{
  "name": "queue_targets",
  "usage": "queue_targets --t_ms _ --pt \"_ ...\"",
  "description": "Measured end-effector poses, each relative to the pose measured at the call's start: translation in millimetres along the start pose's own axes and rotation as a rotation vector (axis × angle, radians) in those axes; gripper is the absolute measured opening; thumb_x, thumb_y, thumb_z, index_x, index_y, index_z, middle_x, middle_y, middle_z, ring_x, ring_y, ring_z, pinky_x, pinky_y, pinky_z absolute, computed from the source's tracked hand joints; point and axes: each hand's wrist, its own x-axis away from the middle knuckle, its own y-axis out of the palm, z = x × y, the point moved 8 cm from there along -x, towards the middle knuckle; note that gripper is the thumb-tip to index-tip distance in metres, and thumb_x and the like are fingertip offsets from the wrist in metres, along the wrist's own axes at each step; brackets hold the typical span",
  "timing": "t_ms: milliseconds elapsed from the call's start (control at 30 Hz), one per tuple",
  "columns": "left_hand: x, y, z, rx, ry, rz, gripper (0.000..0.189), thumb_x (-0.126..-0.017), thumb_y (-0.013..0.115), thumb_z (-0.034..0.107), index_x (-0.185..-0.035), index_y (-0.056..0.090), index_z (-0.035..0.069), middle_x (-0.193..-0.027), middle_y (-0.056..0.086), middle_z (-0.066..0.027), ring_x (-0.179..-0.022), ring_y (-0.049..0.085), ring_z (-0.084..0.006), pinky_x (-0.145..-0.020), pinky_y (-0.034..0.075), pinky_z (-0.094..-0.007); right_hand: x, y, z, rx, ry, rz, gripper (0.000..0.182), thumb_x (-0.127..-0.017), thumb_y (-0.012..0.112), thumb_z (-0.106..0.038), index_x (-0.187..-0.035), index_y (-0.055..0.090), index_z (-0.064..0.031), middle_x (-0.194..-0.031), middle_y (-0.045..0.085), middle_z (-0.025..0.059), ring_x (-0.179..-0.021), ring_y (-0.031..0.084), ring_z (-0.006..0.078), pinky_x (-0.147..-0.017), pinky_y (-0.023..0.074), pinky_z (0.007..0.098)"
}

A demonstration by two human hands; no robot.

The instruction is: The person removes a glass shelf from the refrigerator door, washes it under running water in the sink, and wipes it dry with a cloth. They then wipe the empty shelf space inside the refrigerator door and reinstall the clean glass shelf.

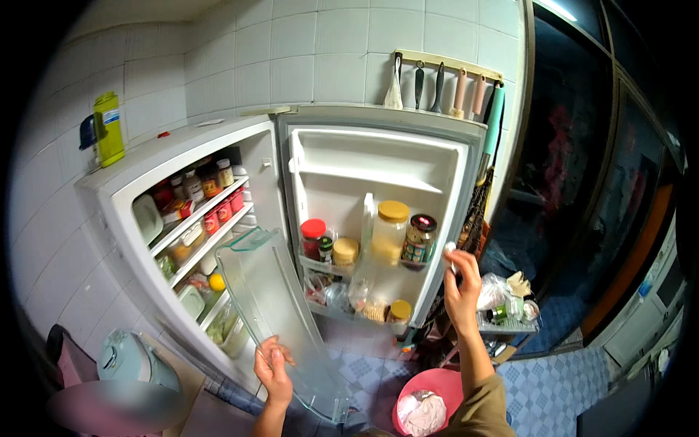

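My left hand grips the long edge of a clear plastic refrigerator door shelf, which is tilted before the open refrigerator. My right hand, raised beside the outer edge of the open door, pinches a small white item, too small to identify. The door's top ledge holds nothing. Lower down, the door racks bear a red-lidded jar, a large jar with a yellow lid, a dark-lidded glass jar and smaller jars.
Jars, red cups and food fill the refrigerator shelves at left. A pink bin with bags stands on the floor below my right arm. A loaded rack is to its right. Kitchen tools hang from a wall rail; a light-blue lidded container stands lower left.
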Motion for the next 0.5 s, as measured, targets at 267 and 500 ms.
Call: queue_targets --t_ms 267,500 --pt "-85 28 -53 -0.004 -0.020 0.046 0.026 -0.094 0.046 0.016 -0.110 0.049 -0.004 -0.074 0.053 -0.0077 -0.060 0.050 -0.0128 -0.056 0.045 -0.0265 -149 104 60 0.842 -0.337 -0.173 0.028 -0.066 0.060 0.000 -0.094 0.061 -0.0006 -0.093 0.055 0.0133 -0.085 0.052 0.0289 -0.076 0.0425 0.0370" --pt "-142 19 -98 -0.002 -0.051 0.048 0.025 -0.094 0.046 0.016 -0.109 0.050 -0.003 -0.074 0.052 -0.0077 -0.059 0.049 -0.0122 -0.054 0.045 -0.0265 -164 121 89 0.893 -0.135 -0.219 0.027 -0.062 0.057 0.005 -0.087 0.065 -0.0006 -0.088 0.053 0.0165 -0.084 0.053 0.0320 -0.076 0.0446 0.0391"
